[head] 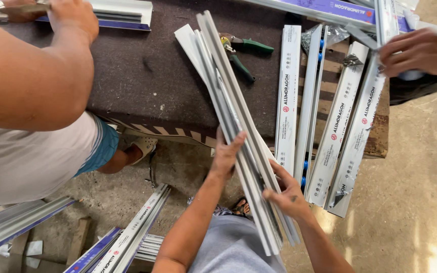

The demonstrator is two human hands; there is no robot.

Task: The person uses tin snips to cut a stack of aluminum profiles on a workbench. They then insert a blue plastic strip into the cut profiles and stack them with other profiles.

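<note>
1. Closest to the camera is the wearer's lap in grey shorts [233, 247], with both forearms coming up from it to a bundle of grey metal strips [238, 126]
2. Far left, another person in a white shirt leans over the dark felt table [147, 76], their hand [74, 17] pressing on a boxed profile at the top edge
3. The left hand [226, 156] is laid flat against the bundle's left side, fingers spread up along it, so it props more than it grabs
4. The right hand [287, 192] is wrapped loosely round the bundle's lower right edge, thumb on top. The bundle leans from the table down towards the lap, its lower end hanging free
5. Risk as I see it: the strips look loose in the stack, so with such a light hold they could fan out or slide off the low end onto the sandalled foot [241, 206]
6. Green-handled snips [244, 50] lie just past the bundle's top
7. To the right, long white wrapped profiles [288, 96] lie side by side, each with a small red round mark and dark print
8. Far right, a third person's hand [421, 50] holds one of them
</note>
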